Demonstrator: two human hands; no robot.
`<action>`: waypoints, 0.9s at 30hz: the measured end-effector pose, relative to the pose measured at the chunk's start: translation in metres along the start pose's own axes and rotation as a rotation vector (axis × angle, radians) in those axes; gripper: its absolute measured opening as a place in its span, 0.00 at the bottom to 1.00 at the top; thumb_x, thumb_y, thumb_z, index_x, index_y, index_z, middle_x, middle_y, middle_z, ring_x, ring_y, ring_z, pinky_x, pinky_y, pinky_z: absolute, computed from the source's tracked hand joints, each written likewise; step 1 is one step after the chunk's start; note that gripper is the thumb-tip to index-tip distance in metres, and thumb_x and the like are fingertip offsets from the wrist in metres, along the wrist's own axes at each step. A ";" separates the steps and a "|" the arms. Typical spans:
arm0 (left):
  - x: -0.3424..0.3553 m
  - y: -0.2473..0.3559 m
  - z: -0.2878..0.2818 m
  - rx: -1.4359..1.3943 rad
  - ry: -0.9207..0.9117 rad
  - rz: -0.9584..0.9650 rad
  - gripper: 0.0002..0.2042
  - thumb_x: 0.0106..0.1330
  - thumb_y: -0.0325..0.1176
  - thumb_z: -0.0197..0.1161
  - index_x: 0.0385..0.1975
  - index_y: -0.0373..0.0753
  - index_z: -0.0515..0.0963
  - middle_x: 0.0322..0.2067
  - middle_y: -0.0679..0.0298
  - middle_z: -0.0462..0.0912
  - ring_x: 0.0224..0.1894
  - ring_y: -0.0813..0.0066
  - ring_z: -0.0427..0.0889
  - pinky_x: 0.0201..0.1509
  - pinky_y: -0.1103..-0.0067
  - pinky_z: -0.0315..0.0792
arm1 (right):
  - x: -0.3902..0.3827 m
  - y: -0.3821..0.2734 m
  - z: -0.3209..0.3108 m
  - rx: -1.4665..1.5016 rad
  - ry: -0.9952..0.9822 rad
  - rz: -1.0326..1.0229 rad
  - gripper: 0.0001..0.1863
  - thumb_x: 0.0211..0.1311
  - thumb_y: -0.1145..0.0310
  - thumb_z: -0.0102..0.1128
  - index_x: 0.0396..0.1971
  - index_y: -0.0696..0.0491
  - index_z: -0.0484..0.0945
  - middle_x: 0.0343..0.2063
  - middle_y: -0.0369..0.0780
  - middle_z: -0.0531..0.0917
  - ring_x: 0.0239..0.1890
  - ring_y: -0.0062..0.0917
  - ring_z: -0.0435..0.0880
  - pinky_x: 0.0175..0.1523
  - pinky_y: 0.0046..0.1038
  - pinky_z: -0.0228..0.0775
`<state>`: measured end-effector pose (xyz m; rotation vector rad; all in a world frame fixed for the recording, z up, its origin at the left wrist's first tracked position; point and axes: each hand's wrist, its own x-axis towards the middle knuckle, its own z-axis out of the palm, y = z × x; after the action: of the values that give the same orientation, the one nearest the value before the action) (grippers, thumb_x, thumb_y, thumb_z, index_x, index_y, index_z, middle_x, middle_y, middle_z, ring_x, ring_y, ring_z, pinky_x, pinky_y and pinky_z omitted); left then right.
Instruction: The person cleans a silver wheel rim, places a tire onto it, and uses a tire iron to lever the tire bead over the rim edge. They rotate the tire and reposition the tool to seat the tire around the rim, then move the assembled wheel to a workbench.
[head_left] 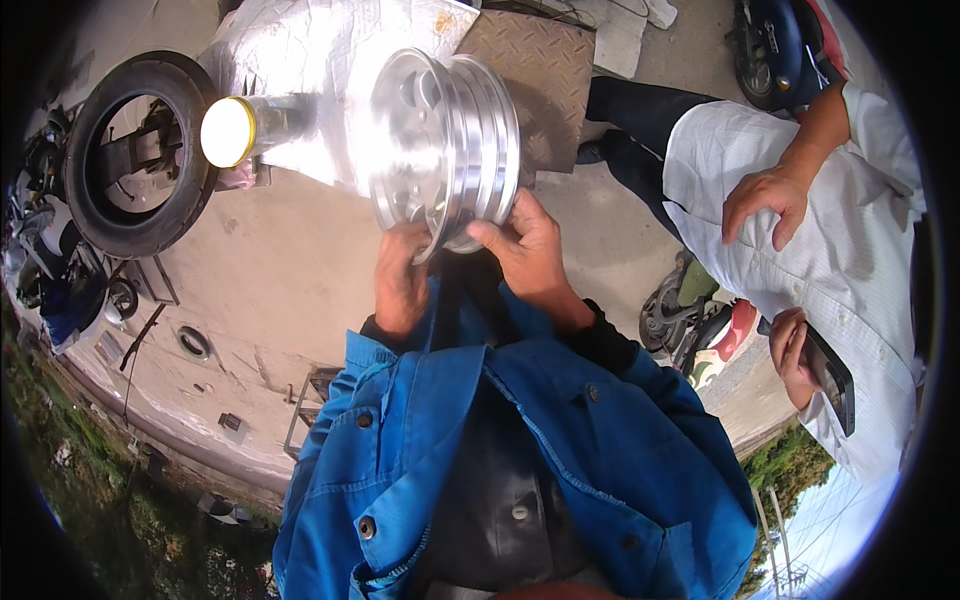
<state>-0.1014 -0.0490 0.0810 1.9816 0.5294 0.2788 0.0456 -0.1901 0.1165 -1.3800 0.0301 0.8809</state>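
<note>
A shiny silver wheel rim (460, 150) stands tilted on edge in front of me, between my two hands. My left hand (402, 275) grips its near lower edge on the left, fingers curled around the lip. On the right, my right hand (532, 255) clasps the near side of the rim, the thumb pressed on its outer face and the fingers partly hidden behind. Glare washes out much of the rim's left face. Left of it, a clear jar with a yellow-edged lid (228, 133) lies toward me on a silvery sheet (315, 45).
A black tyre (195, 165) stands at the left. A textured metal plate (535, 75) lies beyond the rim. Close on the right, a person in a white shirt (740, 180) holds a phone (830, 380). Parked motorbikes (765, 50) and a small tyre (193, 343) are farther out.
</note>
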 end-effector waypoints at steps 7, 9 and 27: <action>-0.019 -0.014 0.003 -0.020 -0.003 -0.017 0.17 0.58 0.09 0.61 0.45 0.35 0.79 0.50 0.50 0.86 0.55 0.44 0.84 0.66 0.60 0.76 | -0.010 0.004 -0.007 -0.038 -0.084 0.092 0.18 0.69 0.78 0.72 0.57 0.60 0.81 0.51 0.41 0.90 0.53 0.21 0.88 0.60 0.28 0.80; -0.024 -0.018 0.004 -0.035 0.011 -0.043 0.15 0.60 0.12 0.64 0.44 0.35 0.79 0.50 0.51 0.87 0.54 0.45 0.84 0.68 0.58 0.75 | -0.011 0.006 -0.007 -0.094 -0.107 0.112 0.18 0.67 0.76 0.75 0.55 0.59 0.82 0.50 0.41 0.91 0.51 0.21 0.89 0.59 0.28 0.81; -0.120 -0.077 -0.007 -2.051 0.239 -0.836 0.29 0.82 0.41 0.65 0.70 0.31 0.60 0.59 0.50 0.78 0.67 0.60 0.82 0.65 0.73 0.82 | -0.008 0.040 0.012 -0.521 -0.444 -0.266 0.18 0.64 0.65 0.79 0.50 0.54 0.85 0.50 0.41 0.85 0.48 0.31 0.91 0.49 0.29 0.86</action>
<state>-0.2285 -0.0714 0.0195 -0.2958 0.6726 0.2873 0.0122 -0.1870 0.0906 -1.5843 -0.7520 0.9884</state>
